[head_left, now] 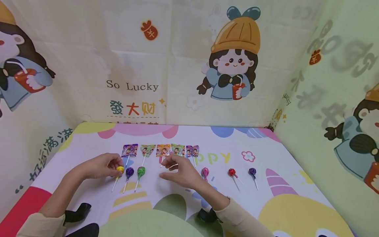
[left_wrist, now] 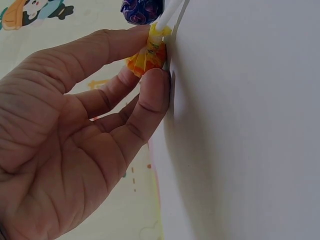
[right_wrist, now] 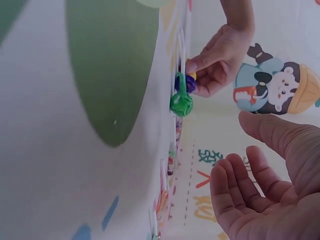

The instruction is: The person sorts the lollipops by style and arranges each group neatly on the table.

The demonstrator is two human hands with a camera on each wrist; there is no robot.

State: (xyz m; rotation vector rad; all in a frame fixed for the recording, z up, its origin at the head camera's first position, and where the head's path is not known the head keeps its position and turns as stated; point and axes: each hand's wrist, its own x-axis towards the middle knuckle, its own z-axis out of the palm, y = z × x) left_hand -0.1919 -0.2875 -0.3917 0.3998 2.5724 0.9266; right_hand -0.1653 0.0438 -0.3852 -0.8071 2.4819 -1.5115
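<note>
I am looking at a small tabletop booth that reads as a staged recording corner rather than a lived-in room: cartoon-printed cloth backdrops [head_left: 165, 65] hang on 3 sides, and a pastel cartoon tablecloth [head_left: 266, 184] covers the table, with wrapped lollipops [head_left: 140, 171] laid in neat rows.

Left hand [head_left: 105, 165] pinches with curled fingertips; right hand [head_left: 180, 171] hovers, fingers relaxed.

Two bare hands, the left hand [head_left: 102, 166] and right hand [head_left: 180, 171], extend from cream long sleeves [head_left: 237, 219], each wrist strapped with a black camera mount [head_left: 77, 212].
</note>
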